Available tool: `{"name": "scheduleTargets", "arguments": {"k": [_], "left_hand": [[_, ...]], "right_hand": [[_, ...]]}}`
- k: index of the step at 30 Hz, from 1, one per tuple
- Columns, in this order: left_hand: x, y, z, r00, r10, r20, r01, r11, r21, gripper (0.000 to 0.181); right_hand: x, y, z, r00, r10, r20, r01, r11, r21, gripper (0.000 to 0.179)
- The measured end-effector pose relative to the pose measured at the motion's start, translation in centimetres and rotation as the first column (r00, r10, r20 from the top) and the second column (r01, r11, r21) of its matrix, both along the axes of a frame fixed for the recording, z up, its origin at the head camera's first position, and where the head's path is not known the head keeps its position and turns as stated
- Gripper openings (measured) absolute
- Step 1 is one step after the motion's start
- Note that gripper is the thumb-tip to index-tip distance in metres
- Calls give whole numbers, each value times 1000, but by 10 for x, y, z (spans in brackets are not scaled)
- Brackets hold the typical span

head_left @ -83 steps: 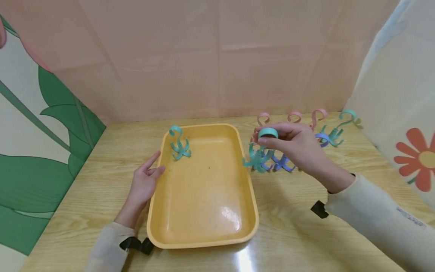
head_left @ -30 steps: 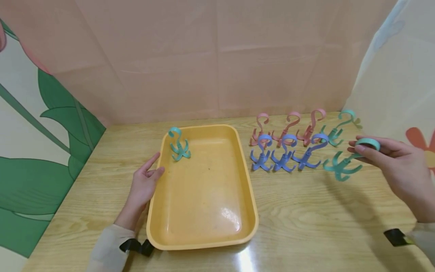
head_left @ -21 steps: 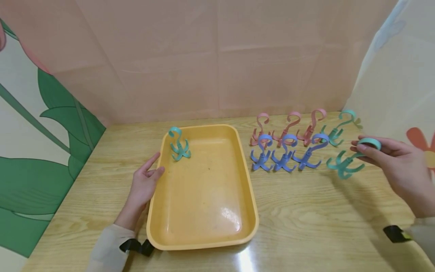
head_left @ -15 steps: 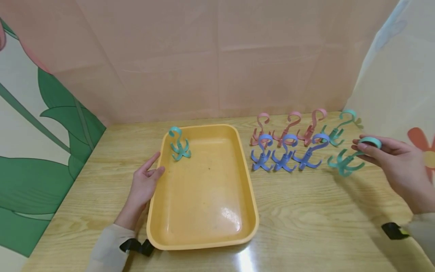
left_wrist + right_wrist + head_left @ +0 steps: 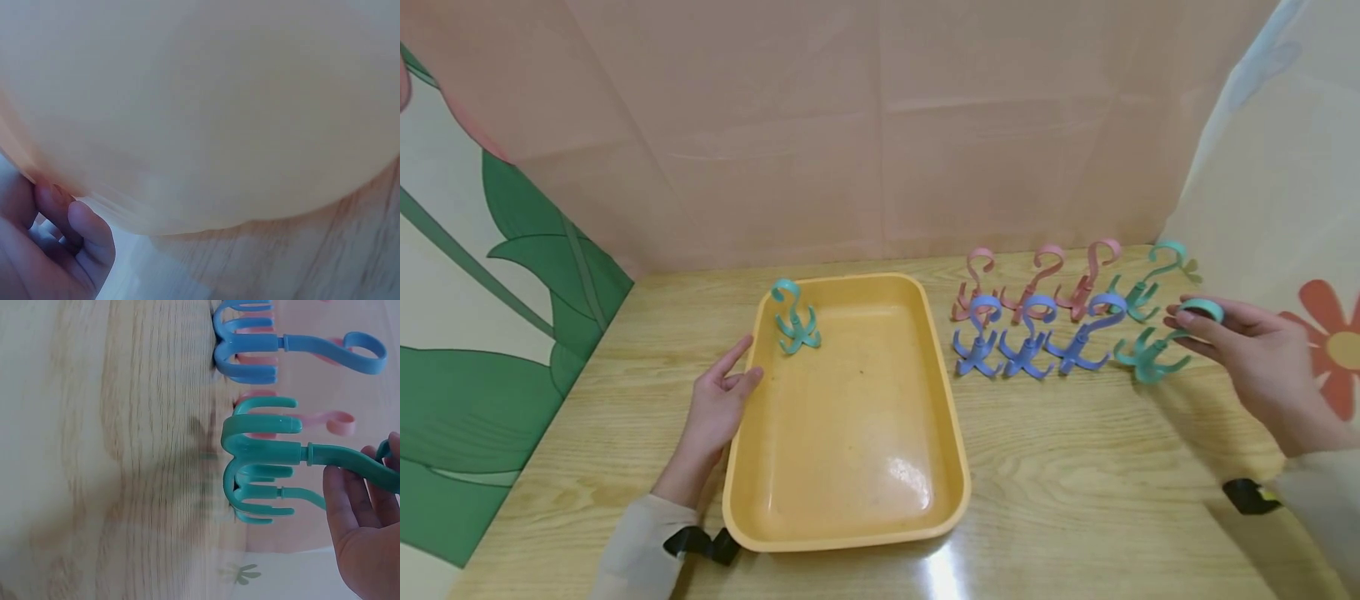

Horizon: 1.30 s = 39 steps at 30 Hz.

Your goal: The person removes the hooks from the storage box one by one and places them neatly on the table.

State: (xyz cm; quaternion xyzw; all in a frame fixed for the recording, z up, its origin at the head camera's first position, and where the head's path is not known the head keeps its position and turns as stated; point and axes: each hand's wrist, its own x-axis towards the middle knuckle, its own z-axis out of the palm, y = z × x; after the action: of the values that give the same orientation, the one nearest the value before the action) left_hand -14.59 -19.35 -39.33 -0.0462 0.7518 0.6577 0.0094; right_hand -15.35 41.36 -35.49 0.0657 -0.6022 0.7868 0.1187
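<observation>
My right hand (image 5: 1262,358) holds a green four-pronged hook (image 5: 1150,358) by its curled top, prongs downward. In the right wrist view the fingers are around the stem of this green hook (image 5: 262,450), close to the table at the end of the blue row. My left hand (image 5: 718,408) grips the left rim of a yellow tray (image 5: 850,433), thumb over the edge; the left wrist view shows the tray's outer wall (image 5: 219,125) with curled fingers (image 5: 94,231) against it. Another green hook (image 5: 797,325) stands in the tray's far left corner.
Right of the tray stand three blue hooks (image 5: 1022,350) in a front row. Behind them are three pink hooks (image 5: 1081,292) and one green hook (image 5: 1138,292) at the right end. A pink cloth backdrop (image 5: 880,142) closes off the table's (image 5: 1060,500) far side.
My right hand has carried the green hook from beside the tray, over the blue hooks, to the right end of their row, lately shifting slightly left. The left hand and tray stay put.
</observation>
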Motion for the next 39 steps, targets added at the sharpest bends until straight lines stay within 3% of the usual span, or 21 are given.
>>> {"name": "scheduleTargets", "arguments": {"k": [10, 18, 26, 39], "left_hand": [[0, 0, -1, 1000, 0, -4, 0, 1000, 0, 54], [0, 0, -1, 1000, -11, -8, 11, 1000, 5, 54], [0, 0, -1, 1000, -8, -9, 8, 1000, 19, 53], [-1, -1, -2, 1000, 1, 2, -1, 1000, 11, 53]], "right_hand": [[-10, -6, -2, 1000, 2, -6, -2, 1000, -19, 28], [-15, -8, -3, 997, -13, 70, 16, 999, -33, 27], [-16, -7, -4, 991, -50, 127, 48, 999, 20, 27], [-16, -5, -8, 986, -69, 155, 55, 994, 89, 30]]}}
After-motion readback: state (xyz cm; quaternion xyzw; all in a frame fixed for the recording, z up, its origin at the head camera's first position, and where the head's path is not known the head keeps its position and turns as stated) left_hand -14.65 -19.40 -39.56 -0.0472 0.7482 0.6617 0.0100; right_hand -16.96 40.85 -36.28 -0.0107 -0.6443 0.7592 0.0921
